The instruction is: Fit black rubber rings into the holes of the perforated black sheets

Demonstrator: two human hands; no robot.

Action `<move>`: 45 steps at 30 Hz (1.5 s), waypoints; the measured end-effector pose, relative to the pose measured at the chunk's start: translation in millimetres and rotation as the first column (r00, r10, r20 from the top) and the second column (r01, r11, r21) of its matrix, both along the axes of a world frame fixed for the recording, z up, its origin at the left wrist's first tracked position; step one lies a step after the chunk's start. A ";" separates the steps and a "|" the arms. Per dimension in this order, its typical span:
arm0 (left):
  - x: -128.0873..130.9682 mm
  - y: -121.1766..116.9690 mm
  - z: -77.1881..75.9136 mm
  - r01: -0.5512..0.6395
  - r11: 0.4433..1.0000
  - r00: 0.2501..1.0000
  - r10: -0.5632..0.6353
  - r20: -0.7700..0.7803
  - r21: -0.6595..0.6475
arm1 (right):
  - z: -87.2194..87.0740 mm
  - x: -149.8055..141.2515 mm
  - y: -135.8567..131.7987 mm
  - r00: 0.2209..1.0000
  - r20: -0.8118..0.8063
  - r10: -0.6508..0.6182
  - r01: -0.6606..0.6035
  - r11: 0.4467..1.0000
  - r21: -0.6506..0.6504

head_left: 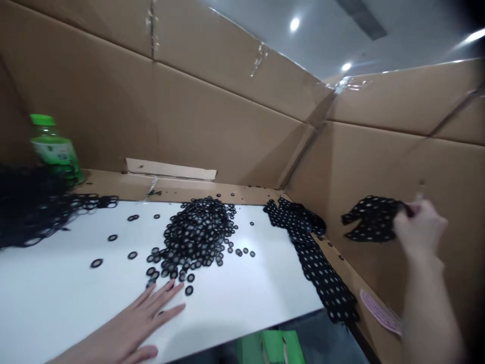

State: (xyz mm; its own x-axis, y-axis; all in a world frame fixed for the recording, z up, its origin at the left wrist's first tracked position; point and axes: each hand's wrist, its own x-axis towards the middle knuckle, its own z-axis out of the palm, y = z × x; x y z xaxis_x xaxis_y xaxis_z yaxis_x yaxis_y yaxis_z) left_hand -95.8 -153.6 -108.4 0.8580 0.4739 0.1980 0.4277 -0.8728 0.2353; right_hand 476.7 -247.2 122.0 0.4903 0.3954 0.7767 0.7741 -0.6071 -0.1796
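Observation:
My left hand [147, 316] lies over the white board with its fingers spread. Its fingertips touch the near edge of a heap of small flat black rings [200, 230]; several loose rings lie around the heap. Raised at the right, in front of the cardboard wall, my right hand [420, 227] is closed on the edge of a floppy black sheet piece with rows of pale dots [373, 217]. Similar dotted black strips [318, 273] lie along the board's right edge, partly folded at the far end. The right hand is slightly blurred.
Tall cardboard walls [212, 116] enclose the white board [242, 298] at the back and right. A tangle of thin black loops [30, 207] sits at the left beside a green-capped bottle [56, 151]. A pink coiled item [380, 312] lies right; a green bag [282, 346] is below the front edge.

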 end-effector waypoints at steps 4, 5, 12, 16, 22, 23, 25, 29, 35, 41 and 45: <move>21.7 26.9 13.6 0.065 0.997 0.994 -0.069 -0.089 -0.053 | 22.2 -40.1 9.4 0.978 0.156 0.138 -0.156 0.982 0.105; 28.4 35.4 13.6 0.063 0.998 0.995 -0.065 -0.078 -0.028 | 23.3 -51.9 12.5 0.972 0.168 0.165 -0.185 0.977 0.110; 59.1 78.7 10.4 -0.060 0.992 0.998 0.062 -0.016 0.113 | 20.0 -131.1 25.5 0.908 0.132 0.397 -0.399 0.917 -0.013; 54.6 50.6 27.1 0.165 0.986 0.986 -0.165 0.002 -0.001 | 22.0 -165.8 24.4 0.795 -0.050 0.605 -0.594 0.758 -0.269; 56.3 41.1 30.5 0.534 0.814 0.826 -0.560 -0.063 -0.229 | 15.0 -217.6 28.0 0.640 -0.331 0.693 -0.751 0.472 -0.463; 56.9 51.0 29.0 0.499 0.839 0.852 -0.521 -0.056 -0.219 | 13.8 -226.2 29.5 0.607 -0.387 0.694 -0.773 0.402 -0.490; 57.3 70.4 29.1 0.455 0.869 0.883 -0.468 -0.027 -0.195 | 12.0 -242.4 33.7 0.554 -0.478 0.681 -0.798 0.273 -0.537; 53.2 69.7 43.3 0.322 0.916 0.945 -0.296 0.139 -0.237 | 7.2 -266.6 49.2 0.464 -0.619 0.634 -0.827 0.061 -0.559; 41.2 -17.8 32.9 0.441 0.637 0.756 0.117 0.644 -0.633 | -15.2 -281.2 80.8 0.377 -0.756 0.535 -0.871 -0.074 -0.486; 57.9 -50.0 18.2 0.236 0.220 0.448 0.840 0.306 -0.947 | -32.1 -292.4 91.6 0.306 -0.805 0.508 -0.899 -0.124 -0.420; 52.9 -28.2 41.6 0.141 0.328 0.341 0.869 0.357 -0.934 | -32.7 -290.7 85.2 0.326 -0.825 0.461 -0.898 -0.122 -0.423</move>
State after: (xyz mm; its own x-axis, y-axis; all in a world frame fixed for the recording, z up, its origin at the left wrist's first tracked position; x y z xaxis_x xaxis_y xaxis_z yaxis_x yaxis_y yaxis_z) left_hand -42.9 -181.8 -66.8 0.1755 0.9747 -0.1382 -0.1953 0.1721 0.9655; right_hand 186.1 -162.1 89.3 -0.4249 0.8604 -0.2813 0.8507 0.2733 -0.4491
